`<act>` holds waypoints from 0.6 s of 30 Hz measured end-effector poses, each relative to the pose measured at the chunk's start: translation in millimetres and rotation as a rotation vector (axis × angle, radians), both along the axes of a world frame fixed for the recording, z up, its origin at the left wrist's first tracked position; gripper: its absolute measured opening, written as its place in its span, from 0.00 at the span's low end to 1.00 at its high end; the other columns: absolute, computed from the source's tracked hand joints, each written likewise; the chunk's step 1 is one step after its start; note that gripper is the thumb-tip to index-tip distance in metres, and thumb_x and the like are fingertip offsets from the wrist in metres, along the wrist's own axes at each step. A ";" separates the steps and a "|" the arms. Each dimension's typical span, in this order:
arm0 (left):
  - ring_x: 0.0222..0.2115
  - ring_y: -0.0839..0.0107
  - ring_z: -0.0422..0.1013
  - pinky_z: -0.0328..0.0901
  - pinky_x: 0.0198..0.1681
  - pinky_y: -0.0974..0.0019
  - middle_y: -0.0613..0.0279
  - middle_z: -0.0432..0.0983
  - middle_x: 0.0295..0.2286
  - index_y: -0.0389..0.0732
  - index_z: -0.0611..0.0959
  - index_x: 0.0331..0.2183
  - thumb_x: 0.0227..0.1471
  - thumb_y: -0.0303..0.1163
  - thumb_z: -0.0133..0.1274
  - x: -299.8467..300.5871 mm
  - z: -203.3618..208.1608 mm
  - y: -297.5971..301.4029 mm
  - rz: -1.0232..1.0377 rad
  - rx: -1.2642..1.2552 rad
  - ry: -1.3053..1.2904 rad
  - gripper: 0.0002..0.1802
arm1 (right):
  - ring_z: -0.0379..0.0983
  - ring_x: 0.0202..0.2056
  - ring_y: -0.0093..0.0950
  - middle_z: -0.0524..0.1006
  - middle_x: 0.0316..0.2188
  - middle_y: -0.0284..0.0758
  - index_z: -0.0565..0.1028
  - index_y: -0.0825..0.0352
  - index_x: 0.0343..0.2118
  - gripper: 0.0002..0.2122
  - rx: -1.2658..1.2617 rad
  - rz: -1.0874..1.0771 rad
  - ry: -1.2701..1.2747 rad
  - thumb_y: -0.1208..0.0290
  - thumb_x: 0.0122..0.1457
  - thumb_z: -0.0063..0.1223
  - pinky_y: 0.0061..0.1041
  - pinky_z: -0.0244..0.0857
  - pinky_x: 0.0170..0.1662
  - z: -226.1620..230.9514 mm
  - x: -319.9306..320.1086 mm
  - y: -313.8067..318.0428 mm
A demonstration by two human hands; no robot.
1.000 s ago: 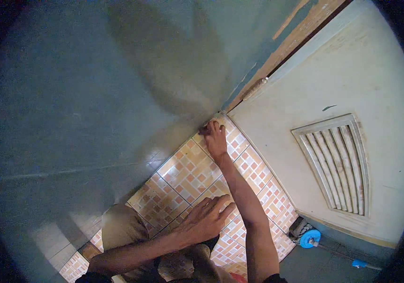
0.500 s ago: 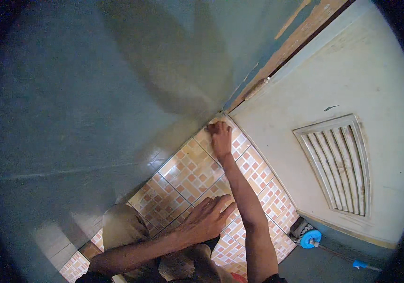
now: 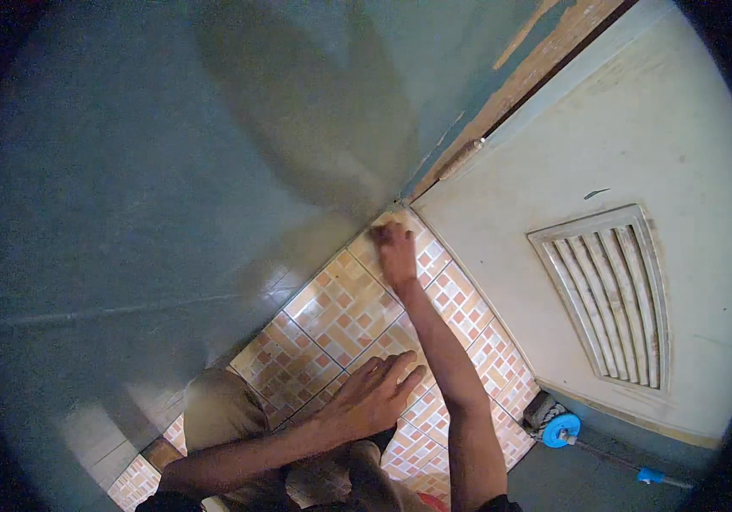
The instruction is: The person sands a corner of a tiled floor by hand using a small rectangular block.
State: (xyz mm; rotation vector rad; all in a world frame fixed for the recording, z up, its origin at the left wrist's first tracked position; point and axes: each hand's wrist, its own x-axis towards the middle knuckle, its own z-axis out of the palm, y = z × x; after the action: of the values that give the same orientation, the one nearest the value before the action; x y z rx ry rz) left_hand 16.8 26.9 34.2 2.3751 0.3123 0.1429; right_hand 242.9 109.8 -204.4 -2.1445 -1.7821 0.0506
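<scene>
My right hand [image 3: 396, 249] reaches far ahead to the tiled floor [image 3: 332, 294], close to the corner where the wall meets the door. Its fingers are curled down and slightly blurred, and whatever they may hold is hidden under them. Nearer to me, my left hand [image 3: 374, 397] hangs over my knees with fingers spread and nothing in it. The floor tiles carry a pattern of orange, cream and white rectangles.
A blue-grey wall [image 3: 127, 188] rises on the left. On the right stands a pale door [image 3: 502, 222] with a slatted vent [image 3: 609, 299]. A mop with a blue disc [image 3: 561, 431] leans low at the right. Paint peels along the wooden frame [image 3: 519, 94].
My right hand shifts slightly over the tiles by the corner, staying curled. My left hand keeps nearly the same place and shape.
</scene>
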 end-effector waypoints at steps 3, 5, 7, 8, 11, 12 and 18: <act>0.48 0.55 0.70 0.67 0.51 0.54 0.52 0.66 0.52 0.38 0.76 0.52 0.45 0.27 0.55 2.7 2.7 -0.1 -0.017 0.013 0.046 0.29 | 0.63 0.50 0.36 0.69 0.47 0.38 0.73 0.59 0.52 0.21 0.088 -0.257 -0.134 0.77 0.54 0.46 0.40 0.60 0.49 -11.5 25.8 -3.9; 0.48 0.55 0.70 0.67 0.52 0.55 0.52 0.66 0.52 0.38 0.76 0.52 0.45 0.28 0.55 4.2 3.2 0.2 -0.021 -0.005 0.028 0.29 | 0.63 0.50 0.37 0.68 0.47 0.39 0.73 0.60 0.51 0.20 0.108 -0.279 -0.148 0.77 0.54 0.46 0.40 0.60 0.49 -22.8 22.4 -1.3; 0.48 0.55 0.70 0.67 0.52 0.55 0.52 0.66 0.52 0.38 0.76 0.52 0.45 0.28 0.55 5.3 3.1 -0.3 -0.025 -0.021 0.012 0.29 | 0.64 0.50 0.38 0.68 0.47 0.39 0.74 0.61 0.51 0.19 0.128 -0.299 -0.159 0.77 0.55 0.46 0.40 0.61 0.49 -27.9 15.2 -2.2; 0.49 0.56 0.70 0.67 0.52 0.55 0.52 0.66 0.52 0.38 0.76 0.52 0.45 0.28 0.55 1.6 0.6 -0.8 -0.016 0.006 0.022 0.29 | 0.64 0.50 0.39 0.69 0.47 0.40 0.74 0.61 0.51 0.19 0.087 -0.208 -0.121 0.76 0.55 0.46 0.39 0.61 0.48 -21.8 -0.2 0.1; 0.50 0.56 0.70 0.66 0.53 0.55 0.52 0.66 0.52 0.38 0.76 0.51 0.44 0.29 0.56 -3.4 -4.1 -0.6 -0.057 0.071 0.043 0.29 | 0.66 0.49 0.39 0.69 0.47 0.41 0.74 0.63 0.50 0.18 -0.026 -0.120 -0.089 0.75 0.55 0.46 0.40 0.62 0.47 -10.9 -18.6 -1.8; 0.50 0.56 0.69 0.66 0.53 0.55 0.52 0.66 0.52 0.38 0.76 0.51 0.44 0.29 0.56 -3.8 -5.3 -1.1 -0.103 0.107 0.050 0.29 | 0.66 0.50 0.39 0.69 0.47 0.41 0.74 0.63 0.50 0.18 -0.053 -0.120 -0.171 0.74 0.55 0.47 0.39 0.62 0.48 -9.4 -14.2 -1.3; 0.48 0.55 0.70 0.67 0.51 0.55 0.51 0.66 0.52 0.36 0.76 0.51 0.44 0.28 0.55 0.6 0.5 0.7 -0.012 -0.018 0.014 0.29 | 0.65 0.50 0.38 0.70 0.46 0.41 0.74 0.65 0.46 0.14 -0.036 -0.348 -0.098 0.72 0.56 0.49 0.39 0.62 0.49 -4.9 12.5 17.7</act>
State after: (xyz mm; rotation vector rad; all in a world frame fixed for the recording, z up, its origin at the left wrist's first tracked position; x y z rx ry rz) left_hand 17.4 27.6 34.8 2.3607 0.3052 0.1180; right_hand 255.4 127.4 -209.3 -2.4891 -1.4394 -0.1115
